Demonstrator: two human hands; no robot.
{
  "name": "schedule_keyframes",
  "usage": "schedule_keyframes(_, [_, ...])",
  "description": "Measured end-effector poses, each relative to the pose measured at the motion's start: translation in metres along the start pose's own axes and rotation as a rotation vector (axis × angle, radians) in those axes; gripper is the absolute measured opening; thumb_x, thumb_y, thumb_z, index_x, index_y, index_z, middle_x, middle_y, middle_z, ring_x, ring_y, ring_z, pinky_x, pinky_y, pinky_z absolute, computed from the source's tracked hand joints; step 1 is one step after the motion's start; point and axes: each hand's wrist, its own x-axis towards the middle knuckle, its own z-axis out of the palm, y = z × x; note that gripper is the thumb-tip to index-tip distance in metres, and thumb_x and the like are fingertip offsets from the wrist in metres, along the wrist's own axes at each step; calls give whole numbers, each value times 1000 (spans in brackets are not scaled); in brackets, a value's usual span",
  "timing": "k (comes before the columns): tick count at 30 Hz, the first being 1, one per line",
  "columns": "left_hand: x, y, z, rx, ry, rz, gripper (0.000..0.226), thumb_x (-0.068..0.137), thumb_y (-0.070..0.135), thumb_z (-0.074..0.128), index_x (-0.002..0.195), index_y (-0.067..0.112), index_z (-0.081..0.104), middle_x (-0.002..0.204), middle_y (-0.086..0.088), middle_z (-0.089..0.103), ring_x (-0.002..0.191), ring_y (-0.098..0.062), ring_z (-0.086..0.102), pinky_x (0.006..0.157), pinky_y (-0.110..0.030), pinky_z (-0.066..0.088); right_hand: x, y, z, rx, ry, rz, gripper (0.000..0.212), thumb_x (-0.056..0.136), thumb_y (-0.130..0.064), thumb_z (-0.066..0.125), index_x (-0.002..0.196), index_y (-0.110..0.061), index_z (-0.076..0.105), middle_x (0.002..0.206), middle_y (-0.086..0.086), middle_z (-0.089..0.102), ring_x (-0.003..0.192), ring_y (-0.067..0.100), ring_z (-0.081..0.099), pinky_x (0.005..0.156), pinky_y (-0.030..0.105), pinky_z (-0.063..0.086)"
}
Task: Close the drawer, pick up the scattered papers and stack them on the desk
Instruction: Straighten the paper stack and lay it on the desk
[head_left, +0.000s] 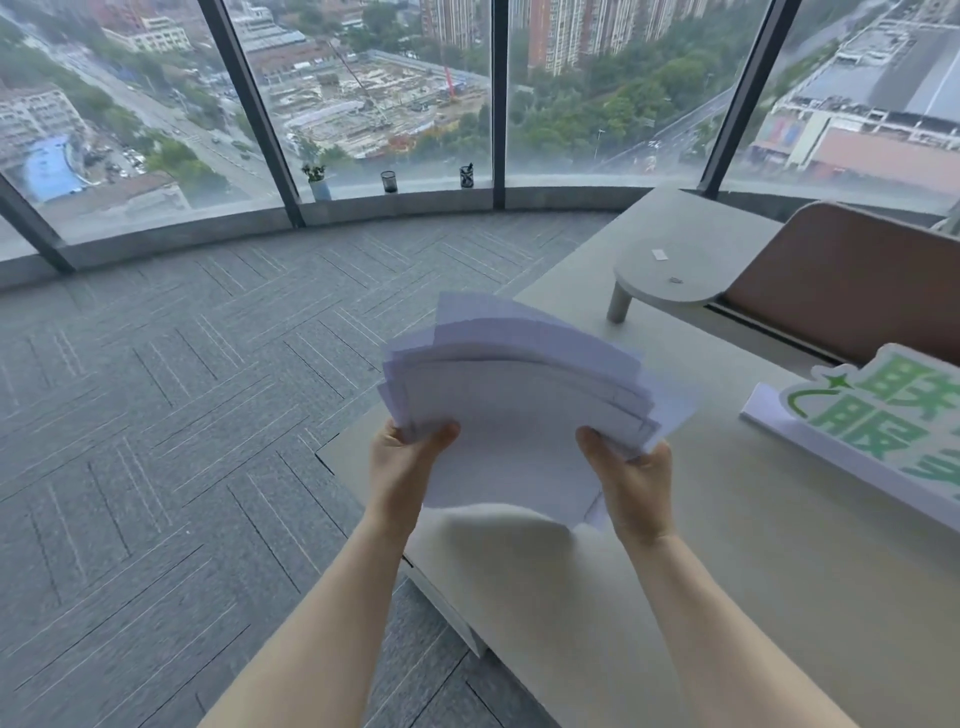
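Observation:
A loose, fanned bundle of white papers (514, 405) is held in the air over the left edge of the pale desk (727, 545). My left hand (405, 462) grips its lower left corner, thumb on top. My right hand (631, 478) grips the lower right corner the same way. The sheets are uneven, their far edges spread apart. The desk's left side panel (452, 613) shows below my left forearm; I cannot tell the drawer's state from here.
A white sign with green characters (883, 415) lies on the desk at right. A brown partition (841, 280) and a small rounded shelf (670, 275) stand at the back. Grey carpet (182, 415) spreads left; a plant and two cups sit on the window ledge (389, 200).

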Motion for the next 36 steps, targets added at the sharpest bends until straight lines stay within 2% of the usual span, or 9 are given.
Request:
schedule_keyframes(7, [-2, -16, 8, 86, -47, -45, 52, 61, 12, 76, 109, -1, 65, 97, -11, 72, 82, -19, 66, 72, -26, 52, 5, -4, -15, -1, -141, -14, 25, 80, 4, 70, 90, -19, 71, 77, -17, 75, 73, 0, 67, 67, 20, 52])
schedule_keyframes(14, [-9, -22, 16, 127, -45, -93, 19, 70, 1, 77, 79, 16, 72, 70, 10, 75, 65, -4, 67, 66, -20, 51, 6, -1, -17, -9, -193, 145, 34, 80, 6, 73, 74, -27, 77, 73, -14, 75, 69, 2, 69, 64, 23, 54])
schedule_keyframes(17, [-10, -16, 19, 147, 8, -75, 18, 76, -3, 71, 76, 15, 72, 63, 11, 72, 60, -4, 64, 62, -19, 51, 7, -11, -19, 3, -143, 91, 20, 75, -6, 75, 86, -23, 71, 75, -15, 74, 71, 4, 67, 67, 23, 53])
schedule_keyframes(19, [-9, -11, 20, 179, 35, -58, 18, 76, -2, 72, 73, 16, 72, 60, 13, 71, 61, -8, 62, 63, -23, 49, 12, -20, -21, 40, -82, -18, 29, 79, 3, 72, 92, -21, 63, 72, -19, 68, 68, 2, 61, 70, 19, 49])
schedule_keyframes(22, [-3, 0, 23, 270, 44, 5, 21, 74, 1, 75, 61, 18, 71, 54, 15, 66, 60, -11, 56, 63, -28, 44, 26, -41, -25, -74, 40, -169, 41, 82, 2, 71, 109, -28, 60, 68, -17, 50, 65, 5, 47, 70, 18, 43])
schedule_keyframes(25, [7, 18, 28, 400, 20, 94, 24, 73, 5, 76, 56, 18, 66, 46, 19, 58, 49, -1, 49, 58, -27, 40, 42, -66, -28, -369, 65, -255, 34, 81, -14, 73, 108, -32, 66, 83, -16, 65, 79, 9, 63, 79, 24, 51])
schedule_keyframes(29, [20, 49, 34, 627, -21, 255, 31, 74, 15, 75, 50, 20, 56, 40, 15, 50, 44, -1, 43, 51, -25, 35, 57, -95, -29, -1002, -47, -338, 21, 82, -35, 63, 103, -34, 67, 81, -3, 72, 79, 28, 64, 72, 37, 53])
schedule_keyframes(33, [27, 71, 45, 924, -159, 485, 11, 77, 21, 71, 68, 17, 66, 53, 7, 48, 62, -18, 49, 57, -29, 35, 57, -95, -24, -949, -159, -211, 30, 73, -38, 70, 103, -35, 67, 85, -4, 73, 85, 24, 65, 77, 38, 53])
schedule_keyframes(36, [31, 75, 52, 1051, -209, 608, 11, 77, 23, 69, 68, 18, 64, 56, 5, 50, 67, -27, 54, 60, -30, 33, 56, -80, -20, -807, -132, -138, 19, 72, -29, 73, 91, -31, 69, 75, -12, 68, 73, 6, 62, 71, 25, 49])
